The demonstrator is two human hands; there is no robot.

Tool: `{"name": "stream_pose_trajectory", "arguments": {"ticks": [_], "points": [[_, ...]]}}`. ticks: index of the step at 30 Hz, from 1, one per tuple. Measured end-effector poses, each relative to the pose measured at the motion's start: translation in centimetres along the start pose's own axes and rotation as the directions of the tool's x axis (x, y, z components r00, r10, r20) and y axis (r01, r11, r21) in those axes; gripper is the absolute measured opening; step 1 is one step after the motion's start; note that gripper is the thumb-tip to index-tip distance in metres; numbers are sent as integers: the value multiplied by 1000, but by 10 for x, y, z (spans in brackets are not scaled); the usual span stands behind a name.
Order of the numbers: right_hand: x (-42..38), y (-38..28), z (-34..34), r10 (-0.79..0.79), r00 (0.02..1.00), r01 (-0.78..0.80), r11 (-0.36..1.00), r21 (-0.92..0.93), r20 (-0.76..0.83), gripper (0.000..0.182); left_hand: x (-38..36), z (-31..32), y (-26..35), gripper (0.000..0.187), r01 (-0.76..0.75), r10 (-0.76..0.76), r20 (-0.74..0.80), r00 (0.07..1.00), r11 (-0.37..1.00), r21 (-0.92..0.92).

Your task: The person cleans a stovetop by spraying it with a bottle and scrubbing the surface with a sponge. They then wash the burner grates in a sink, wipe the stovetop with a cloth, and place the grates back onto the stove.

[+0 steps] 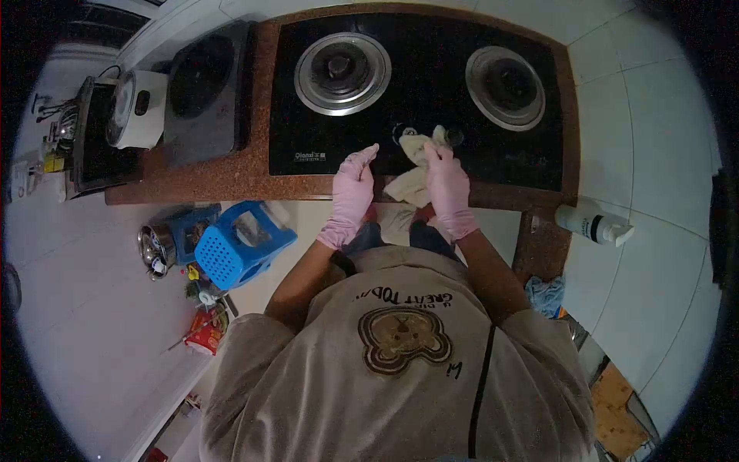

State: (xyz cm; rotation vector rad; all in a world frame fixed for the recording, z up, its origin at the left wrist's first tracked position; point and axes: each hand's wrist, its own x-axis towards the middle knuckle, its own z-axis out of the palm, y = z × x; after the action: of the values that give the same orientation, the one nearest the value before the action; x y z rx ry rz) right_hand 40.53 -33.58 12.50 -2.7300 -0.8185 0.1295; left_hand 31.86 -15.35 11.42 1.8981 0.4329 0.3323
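Note:
My right hand (449, 185), in a pink glove, grips a pale yellowish cloth (413, 148) at the front of the black glass gas hob (419, 92). Part of the cloth lies by the control knobs (453, 136), and another fold hangs at the hob's front edge. My left hand (353, 192), also gloved in pink, is over the front edge to the left of the cloth, apart from it. Its fingers reach forward, loosely together, and nothing shows in them. Two round burners, the left burner (342, 74) and the right burner (506, 87), sit behind my hands.
A white pump bottle (593, 225) stands at the right by the tiled wall. Left of the hob are a dark flat cooker (204, 100) and a white appliance (140, 109). On the floor are a blue stool (231, 250) and metal pots (156, 248); a blue cloth (545, 295) hangs lower right.

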Motion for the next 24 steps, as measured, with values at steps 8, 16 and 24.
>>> {"name": "stream_pose_trajectory", "arguments": {"ticks": [8, 16, 24], "points": [[28, -11, 26, 106, 985, -116, 991, -71, -135, 27, 1, -11, 3, 42, 71, -68, 72, 995, 997, -34], [10, -21, 36, 220, 975, -221, 970, 99, 20, 19, 19, -10, 0, 41, 37, -32, 122, 992, 999, -40], [-24, 1, -8, 68, 995, -71, 996, -50, -72, 41, 25, -12, 2, 43, 26, -34, 187, 982, 998, 49]]}}
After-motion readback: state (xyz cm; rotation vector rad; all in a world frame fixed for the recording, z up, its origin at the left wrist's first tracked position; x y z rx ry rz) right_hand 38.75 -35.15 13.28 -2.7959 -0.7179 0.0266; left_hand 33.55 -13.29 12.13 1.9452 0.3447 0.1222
